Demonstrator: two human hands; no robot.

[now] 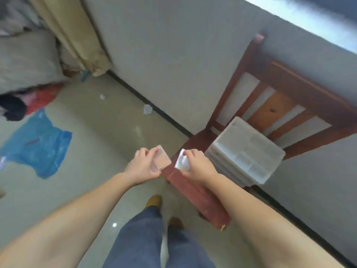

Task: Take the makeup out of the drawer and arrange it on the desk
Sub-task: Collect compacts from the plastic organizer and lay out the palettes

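My left hand (pixel 142 166) grips a clear flat makeup case with a beige powder pan (pixel 161 160), held level over the floor. Right beside it, my right hand (pixel 197 165) pinches a second small clear case with pale contents (pixel 182 161), tilted on edge. The two cases are a short gap apart, above the front-left corner of a red wooden chair (pixel 195 192). A translucent white plastic drawer unit (pixel 245 151) stands on the chair seat, just right of my right hand. The frame is blurred, so the drawers' contents are not readable. No desk is in view.
A grey wall with a dark baseboard (pixel 164 115) runs diagonally behind the chair. On the tiled floor lie a blue plastic bag (pixel 40 146), a red bag (pixel 43 97) and paper scraps (pixel 147 109). Bedding and a beige curtain (pixel 77 37) fill the upper left. My legs and shoes are below.
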